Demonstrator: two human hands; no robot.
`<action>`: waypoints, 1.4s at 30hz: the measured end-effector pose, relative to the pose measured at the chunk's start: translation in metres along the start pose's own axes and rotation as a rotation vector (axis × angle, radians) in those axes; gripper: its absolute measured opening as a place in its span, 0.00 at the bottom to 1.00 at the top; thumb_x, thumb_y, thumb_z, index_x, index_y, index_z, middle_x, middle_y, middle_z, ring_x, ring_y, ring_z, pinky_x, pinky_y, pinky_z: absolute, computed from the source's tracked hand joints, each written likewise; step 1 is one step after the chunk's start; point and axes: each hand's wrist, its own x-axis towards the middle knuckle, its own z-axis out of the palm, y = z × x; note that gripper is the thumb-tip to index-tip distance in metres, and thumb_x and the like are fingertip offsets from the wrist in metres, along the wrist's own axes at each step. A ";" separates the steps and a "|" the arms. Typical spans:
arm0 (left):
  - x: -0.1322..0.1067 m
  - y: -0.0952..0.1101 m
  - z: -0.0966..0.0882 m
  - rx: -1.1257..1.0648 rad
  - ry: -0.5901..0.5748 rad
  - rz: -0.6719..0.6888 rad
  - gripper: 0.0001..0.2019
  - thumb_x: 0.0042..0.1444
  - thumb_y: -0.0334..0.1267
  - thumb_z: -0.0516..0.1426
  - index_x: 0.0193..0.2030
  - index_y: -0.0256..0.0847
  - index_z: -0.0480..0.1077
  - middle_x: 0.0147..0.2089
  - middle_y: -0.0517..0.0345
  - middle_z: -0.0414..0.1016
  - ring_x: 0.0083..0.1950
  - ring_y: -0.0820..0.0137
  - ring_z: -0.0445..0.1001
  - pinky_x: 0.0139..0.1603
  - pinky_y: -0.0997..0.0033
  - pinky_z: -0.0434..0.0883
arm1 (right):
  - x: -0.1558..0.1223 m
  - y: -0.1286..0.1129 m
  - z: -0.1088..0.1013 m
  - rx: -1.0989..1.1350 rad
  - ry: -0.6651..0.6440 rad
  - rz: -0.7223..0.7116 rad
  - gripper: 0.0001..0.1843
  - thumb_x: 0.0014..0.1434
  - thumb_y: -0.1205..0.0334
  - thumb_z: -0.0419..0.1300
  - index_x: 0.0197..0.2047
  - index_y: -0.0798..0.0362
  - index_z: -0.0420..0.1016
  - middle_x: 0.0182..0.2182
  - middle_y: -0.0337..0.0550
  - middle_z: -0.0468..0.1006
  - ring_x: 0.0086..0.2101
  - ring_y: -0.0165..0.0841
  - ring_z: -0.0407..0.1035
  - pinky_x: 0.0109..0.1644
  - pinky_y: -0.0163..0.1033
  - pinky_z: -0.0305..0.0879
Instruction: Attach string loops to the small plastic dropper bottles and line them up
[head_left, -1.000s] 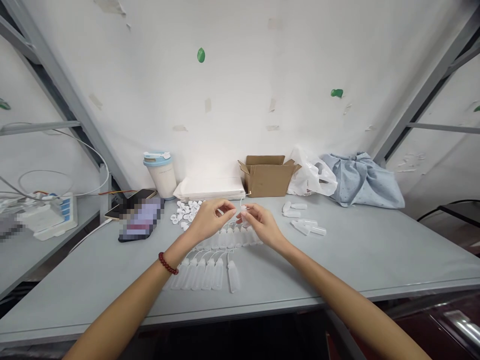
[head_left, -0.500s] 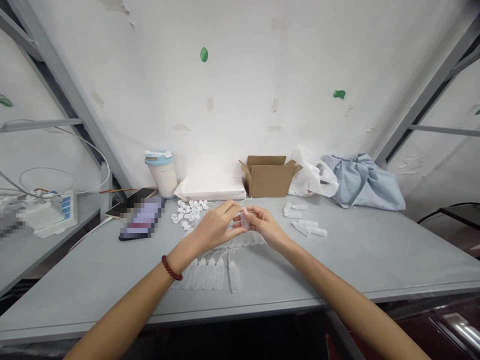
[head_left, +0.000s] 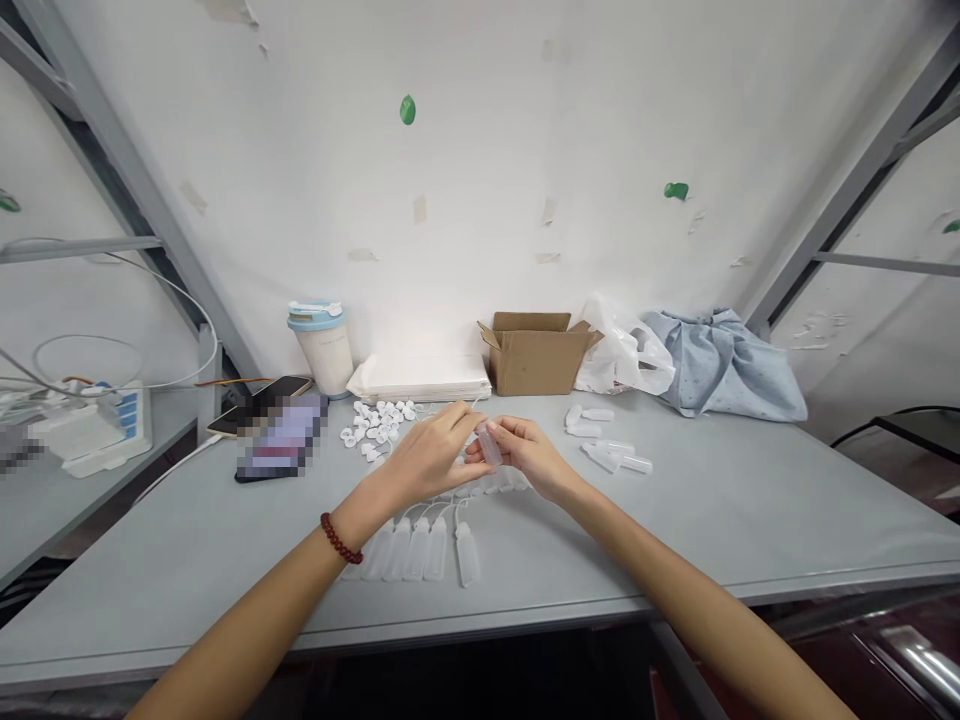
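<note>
A small translucent plastic squeeze bottle (head_left: 490, 447) is held up between my two hands, above the middle of the table. My right hand (head_left: 534, 455) pinches its side. My left hand (head_left: 429, 452) is closed around the other side, its fingers over the top end and its thumb near the lower end. A thin white tube stands up behind the left fingers; where it joins is hidden. Below my hands lie rows of similar bottles (head_left: 418, 550) with white caps and thin tubes, partly covered by my hands. One bottle (head_left: 466, 556) lies slightly apart.
White caps (head_left: 379, 420) are heaped left of my hands. Several loose bottles (head_left: 619, 457) lie to the right. Along the wall stand a tumbler (head_left: 322, 350), a white paper stack (head_left: 424, 380), a cardboard box (head_left: 536, 360), a plastic bag (head_left: 626, 350) and blue cloth (head_left: 727, 370). Phones (head_left: 281, 440) lie left.
The bottle between my hands has tilted, and more of its side shows. The tube's end has moved slightly left and down. Both hands stay in nearly the same place.
</note>
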 end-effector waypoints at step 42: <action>-0.039 0.070 -0.018 -0.301 -0.537 -0.311 0.18 0.50 0.37 0.54 0.50 0.42 0.60 0.45 0.54 0.62 0.44 0.64 0.65 0.43 0.66 0.66 | -0.005 -0.010 -0.012 -0.666 -0.901 0.521 0.14 0.54 0.55 0.57 0.26 0.59 0.67 0.17 0.38 0.75 0.17 0.28 0.70 0.20 0.31 0.61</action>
